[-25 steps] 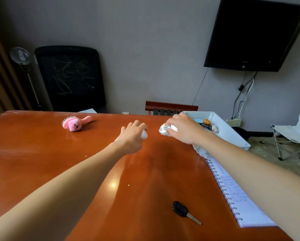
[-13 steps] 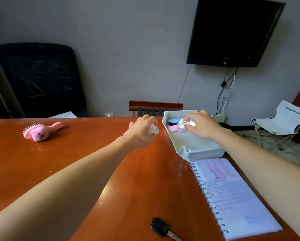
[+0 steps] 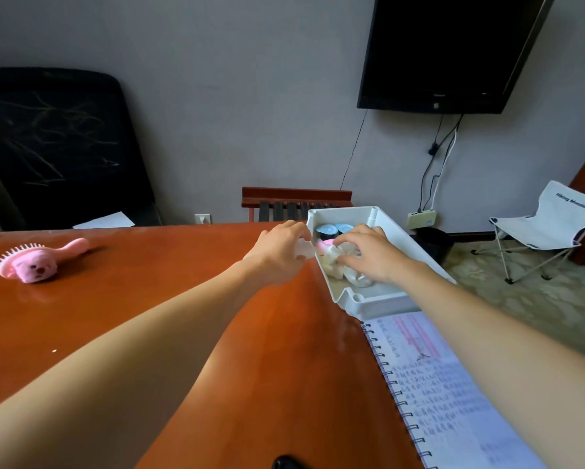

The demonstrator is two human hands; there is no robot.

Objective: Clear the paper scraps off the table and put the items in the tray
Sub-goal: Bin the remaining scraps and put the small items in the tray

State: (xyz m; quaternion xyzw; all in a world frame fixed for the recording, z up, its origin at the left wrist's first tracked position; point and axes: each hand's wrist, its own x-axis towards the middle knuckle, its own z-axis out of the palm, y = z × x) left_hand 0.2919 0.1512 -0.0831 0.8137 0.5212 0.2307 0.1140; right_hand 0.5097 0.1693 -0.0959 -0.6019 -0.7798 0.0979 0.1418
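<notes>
A white tray (image 3: 382, 301) stands at the table's right edge. My right hand (image 3: 369, 255) is inside it, its spread fingers lying over crumpled white paper scraps (image 3: 333, 267) on the tray floor. My left hand (image 3: 279, 257) hovers just left of the tray's rim and grips a small white paper scrap (image 3: 304, 248). Two blue-lidded cups (image 3: 335, 228) and a pink item (image 3: 322, 245) sit at the tray's far end. A pink plush hairbrush (image 3: 30, 262) lies at the far left of the table.
An open spiral notebook (image 3: 436, 384) lies in front of the tray on the brown table (image 3: 149, 299). A black key fob (image 3: 286, 463) peeks in at the bottom edge. A black chair, a wooden chair back and a folding chair stand around the table.
My right hand carried its paper scrap into the tray and lowered onto the pile there. My left hand moved right with its scrap, up to the tray's rim.
</notes>
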